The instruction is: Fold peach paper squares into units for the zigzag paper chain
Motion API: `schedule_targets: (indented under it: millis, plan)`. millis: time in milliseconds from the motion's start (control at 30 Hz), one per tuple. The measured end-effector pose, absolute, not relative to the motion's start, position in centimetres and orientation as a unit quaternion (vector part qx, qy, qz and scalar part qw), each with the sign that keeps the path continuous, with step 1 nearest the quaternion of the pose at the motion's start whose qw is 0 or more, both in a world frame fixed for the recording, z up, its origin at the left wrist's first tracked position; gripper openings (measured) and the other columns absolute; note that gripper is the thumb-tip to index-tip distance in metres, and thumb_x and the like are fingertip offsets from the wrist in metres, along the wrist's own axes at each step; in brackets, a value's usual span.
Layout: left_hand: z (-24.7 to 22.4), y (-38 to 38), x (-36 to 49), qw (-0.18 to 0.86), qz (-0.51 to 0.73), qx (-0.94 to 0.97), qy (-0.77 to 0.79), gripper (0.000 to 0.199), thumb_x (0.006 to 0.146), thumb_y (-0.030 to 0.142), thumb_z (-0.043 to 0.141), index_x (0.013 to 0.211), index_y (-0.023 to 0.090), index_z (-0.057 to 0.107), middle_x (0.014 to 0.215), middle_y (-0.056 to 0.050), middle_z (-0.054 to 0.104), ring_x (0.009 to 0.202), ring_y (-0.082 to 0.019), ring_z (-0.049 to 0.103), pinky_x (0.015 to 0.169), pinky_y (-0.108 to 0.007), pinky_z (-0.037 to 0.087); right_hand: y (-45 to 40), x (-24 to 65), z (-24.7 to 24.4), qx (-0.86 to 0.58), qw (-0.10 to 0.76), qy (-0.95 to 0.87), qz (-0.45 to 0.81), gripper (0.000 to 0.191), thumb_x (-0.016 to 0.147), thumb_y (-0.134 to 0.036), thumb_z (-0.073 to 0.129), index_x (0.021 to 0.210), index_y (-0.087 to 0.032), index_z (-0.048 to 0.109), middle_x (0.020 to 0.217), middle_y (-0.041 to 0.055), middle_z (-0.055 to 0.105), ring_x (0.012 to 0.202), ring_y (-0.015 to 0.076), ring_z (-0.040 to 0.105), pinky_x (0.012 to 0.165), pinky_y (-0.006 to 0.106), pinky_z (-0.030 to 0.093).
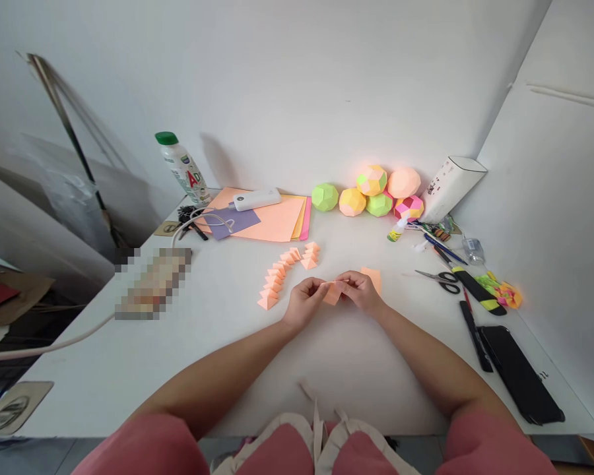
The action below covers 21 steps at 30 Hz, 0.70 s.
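Observation:
Between my two hands, above the middle of the white table, is a small peach paper piece. The fingers of my left hand pinch its left side. My right hand grips its upper right part, with the fingertips of both hands close together. A flat peach sheet lies behind my right hand, partly covered by it. To the left of my hands, folded peach paper units stand in a curved row. A shorter row of folded units sits just behind my left hand.
Paper balls line the wall, with a glue bottle in front. Large paper sheets, a power bank and a bottle stand back left. Scissors, a cutter and a black case lie right.

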<state>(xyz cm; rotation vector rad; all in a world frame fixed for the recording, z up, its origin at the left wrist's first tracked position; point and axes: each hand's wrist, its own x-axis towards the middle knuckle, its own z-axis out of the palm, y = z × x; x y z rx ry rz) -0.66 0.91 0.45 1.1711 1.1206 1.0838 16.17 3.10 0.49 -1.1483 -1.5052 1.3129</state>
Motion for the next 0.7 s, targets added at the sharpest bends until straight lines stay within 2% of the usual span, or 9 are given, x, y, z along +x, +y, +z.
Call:
schedule_targets:
  millis: [267, 467, 700]
  plan:
    - [0.7, 0.85, -0.75, 0.565, 0.454, 0.507, 0.466, 0.027, 0.076, 0.043, 0.055, 0.072, 0.017, 0.056, 0.069, -0.001, 0.056, 0.062, -0.012, 0.05, 0.057, -0.023, 0.041, 3.2, 16.16, 0.57, -0.446, 0.405, -0.595, 0.532, 0.02, 0.075, -0.038, 0.062, 0.075, -0.018, 0.062, 0.063, 0.0004, 0.061, 0.055, 0.0127, 0.056, 0.051, 0.026, 0.046]
    - [0.93, 0.7, -0.7, 0.522, 0.45, 0.549, 0.472, 0.022, 0.077, 0.038, 0.055, 0.071, 0.017, 0.054, 0.07, -0.001, 0.056, 0.066, -0.012, 0.051, 0.062, -0.024, 0.042, 3.14, 16.22, 0.43, -0.43, 0.386, -0.618, 0.533, 0.023, 0.075, -0.039, 0.062, 0.075, -0.016, 0.063, 0.067, 0.0025, 0.062, 0.06, 0.013, 0.057, 0.055, 0.026, 0.048]
    - [0.94, 0.67, -0.62, 0.51, 0.443, 0.549, 0.492, 0.015, 0.076, 0.03, 0.053, 0.069, 0.016, 0.053, 0.069, 0.0, 0.054, 0.064, -0.011, 0.049, 0.06, -0.023, 0.041, 3.06, 16.14, 0.28, -0.436, 0.373, -0.629, 0.524, 0.02, 0.075, -0.036, 0.062, 0.075, -0.016, 0.064, 0.068, 0.0026, 0.063, 0.061, 0.0131, 0.058, 0.055, 0.026, 0.046]
